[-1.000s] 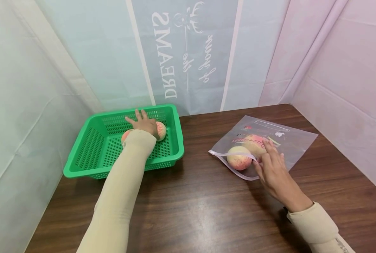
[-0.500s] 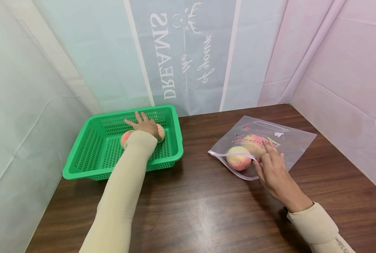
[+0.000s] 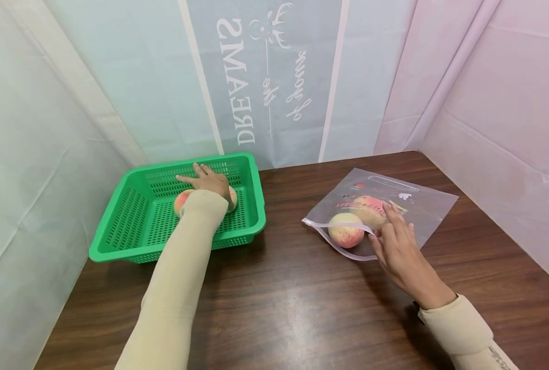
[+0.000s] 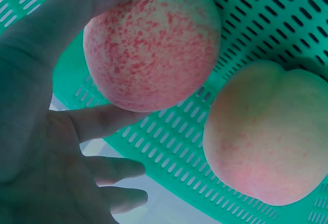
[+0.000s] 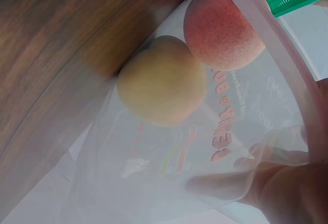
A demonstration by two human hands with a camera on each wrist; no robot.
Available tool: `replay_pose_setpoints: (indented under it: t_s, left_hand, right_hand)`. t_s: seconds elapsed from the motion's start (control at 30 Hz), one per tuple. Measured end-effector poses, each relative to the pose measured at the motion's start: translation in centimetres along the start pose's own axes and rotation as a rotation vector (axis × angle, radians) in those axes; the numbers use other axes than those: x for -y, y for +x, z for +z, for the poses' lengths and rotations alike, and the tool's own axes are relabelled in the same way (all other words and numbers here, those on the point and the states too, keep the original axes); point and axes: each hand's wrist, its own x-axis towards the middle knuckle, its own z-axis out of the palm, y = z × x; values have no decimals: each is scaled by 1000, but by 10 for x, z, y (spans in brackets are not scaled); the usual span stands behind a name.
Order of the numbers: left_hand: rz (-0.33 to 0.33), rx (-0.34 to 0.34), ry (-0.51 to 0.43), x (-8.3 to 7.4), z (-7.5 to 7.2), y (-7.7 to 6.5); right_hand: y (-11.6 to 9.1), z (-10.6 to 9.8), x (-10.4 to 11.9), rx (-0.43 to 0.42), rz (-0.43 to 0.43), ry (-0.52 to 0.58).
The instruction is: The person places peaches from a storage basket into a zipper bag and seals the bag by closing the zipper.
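Speckled peach (image 4: 154, 55) near the right edge of the green basket (image 3: 260, 198), table's (image 3: 283, 318) far left corner; probably light, bruisable, best held round its widest part. Left hand (image 3: 211, 182) grips it, thumb and index curved, others spread. Right hand (image 3: 398, 252), half-closed, pinches zip bag's (image 3: 433, 203) mouth toward table's right edge.

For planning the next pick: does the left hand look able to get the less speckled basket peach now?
Likely not right away: the left hand holds the speckled peach. Once free, probably yes: the less speckled peach lies close beside, with nothing on it.
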Motion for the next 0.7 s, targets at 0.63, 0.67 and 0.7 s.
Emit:
replay_pose_setpoints:
  t_s: [0.63, 0.67, 0.7]
  left_hand:
    - [17, -190, -254, -2, -22, -4]
    - [15, -188, -266, -2, -23, -5]
    - [13, -186, -278, -2, -24, -5]
  right_hand:
    - [1, 0, 3, 22, 32, 5]
    - [1, 0, 3, 24, 31, 5]
    - [1, -1, 3, 25, 29, 4]
